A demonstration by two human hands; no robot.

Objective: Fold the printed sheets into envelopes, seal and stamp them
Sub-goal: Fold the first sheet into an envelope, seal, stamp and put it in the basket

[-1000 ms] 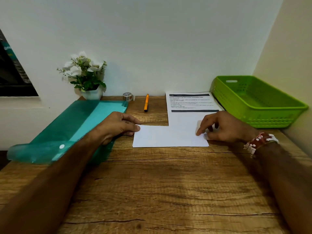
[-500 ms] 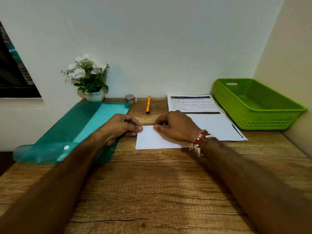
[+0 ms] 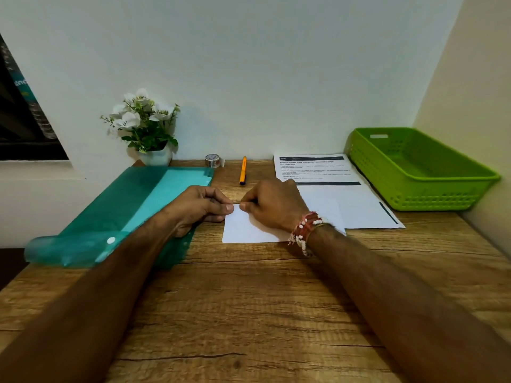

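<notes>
Head view: the folded sheet lies flat on the desk, its long axis running nine to three o'clock. The left hand, fingers curled, pinches its far left corner; the right hand, also curled, pinches the far edge just beside.

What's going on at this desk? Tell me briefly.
A person is folding a white sheet on the wooden desk. The left hand and right hand both pinch its far left corner. Another printed sheet lies flat to the right, beside the green basket. The tape roll and orange pen sit untouched by the wall; sealing is not yet done.
</notes>
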